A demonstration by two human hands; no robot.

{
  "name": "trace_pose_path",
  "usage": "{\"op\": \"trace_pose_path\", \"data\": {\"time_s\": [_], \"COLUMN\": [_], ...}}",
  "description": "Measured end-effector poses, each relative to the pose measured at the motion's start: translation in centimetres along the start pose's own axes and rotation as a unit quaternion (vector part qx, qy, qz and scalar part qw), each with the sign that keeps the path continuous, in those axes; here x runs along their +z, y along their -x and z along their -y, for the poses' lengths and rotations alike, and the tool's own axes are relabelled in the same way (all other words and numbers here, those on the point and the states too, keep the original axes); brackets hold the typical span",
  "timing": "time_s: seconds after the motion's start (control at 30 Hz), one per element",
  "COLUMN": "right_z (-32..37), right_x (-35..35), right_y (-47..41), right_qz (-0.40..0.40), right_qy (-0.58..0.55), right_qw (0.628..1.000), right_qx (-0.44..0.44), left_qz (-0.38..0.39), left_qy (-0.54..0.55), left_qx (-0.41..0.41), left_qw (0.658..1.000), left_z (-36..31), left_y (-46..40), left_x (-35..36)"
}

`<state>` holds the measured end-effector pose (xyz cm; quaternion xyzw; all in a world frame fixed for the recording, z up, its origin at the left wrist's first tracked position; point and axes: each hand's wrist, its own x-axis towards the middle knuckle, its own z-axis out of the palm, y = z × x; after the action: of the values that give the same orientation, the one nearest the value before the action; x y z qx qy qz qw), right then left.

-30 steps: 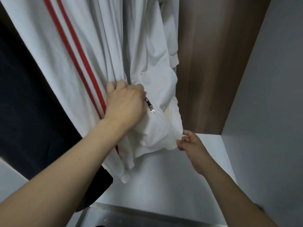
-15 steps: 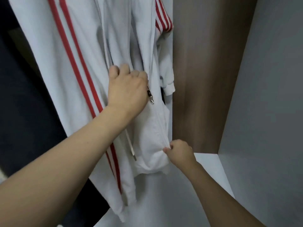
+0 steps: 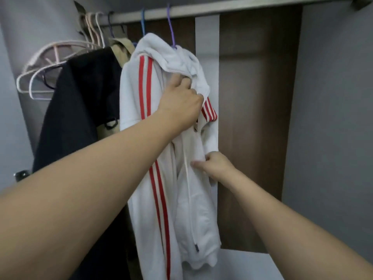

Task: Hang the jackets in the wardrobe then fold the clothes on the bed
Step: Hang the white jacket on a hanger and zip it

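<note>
**On the rail: white hooded jacket held by both hands**

On a purple hanger (image 3: 171, 27) hooked over the wardrobe rail (image 3: 222, 6), a white hooded jacket with red stripes (image 3: 153, 178) is hung, its hood bunched at the top and a drawstring trailing down the front. The front of the jacket, just below the hood, is gripped by the left hand (image 3: 179, 106), whose fingers are curled into the cloth. Lower down, the jacket's right edge is pinched by the right hand (image 3: 214, 164), with the fingers curled and the thumb laid out along the fabric. Just beside the jacket, to the left, a black garment (image 3: 80, 102) is hung, with a tan garment (image 3: 121, 51) partly seen between the two. Further left, empty pale pink hangers (image 3: 50, 57) are crowded on the rail. Behind the jacket, a brown wood-grain back panel (image 3: 258, 118) is seen, and a grey side wall (image 3: 333, 118) stands to the right.
</note>
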<state>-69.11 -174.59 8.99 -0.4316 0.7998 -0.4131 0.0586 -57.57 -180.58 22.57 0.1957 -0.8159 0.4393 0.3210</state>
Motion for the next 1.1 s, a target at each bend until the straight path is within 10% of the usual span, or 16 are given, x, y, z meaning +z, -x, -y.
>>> {"op": "trace_pose_path", "data": {"time_s": [0.13,0.37,0.5,0.7,0.97,1.1], "right_z": [5.1,7.2,10.6,12.1,10.5,10.1], "right_x": [-2.0,-2.4,-5.1,-5.9,-5.6,-6.6], "right_y": [-1.0,-1.9,-3.9,-5.7,-7.7,-9.0], "right_qz": [-0.048,0.073,-0.039,-0.097,-0.051,0.095], "right_qy": [0.071,0.105,-0.029,0.065,0.104,0.033], "right_qw": [0.995,0.990,0.997,0.991,0.991,0.995], "right_qx": [-0.050,0.066,-0.055,-0.072,-0.062,0.011], "left_qz": [0.000,-0.066,-0.006,-0.015,0.021,0.147], "left_qy": [-0.080,-0.058,-0.005,-0.027,0.064,0.092], "left_qx": [0.062,-0.101,-0.049,-0.078,-0.163,-0.096], "left_qw": [0.995,0.991,0.999,0.996,0.984,0.980], "left_z": [0.5,6.6,7.8,8.9,7.8,8.8], "left_y": [-1.5,-6.2,-8.1,-8.6,-9.3,-11.7], "left_x": [-0.9,-4.2,-4.0,-3.5,0.9,1.7]}}
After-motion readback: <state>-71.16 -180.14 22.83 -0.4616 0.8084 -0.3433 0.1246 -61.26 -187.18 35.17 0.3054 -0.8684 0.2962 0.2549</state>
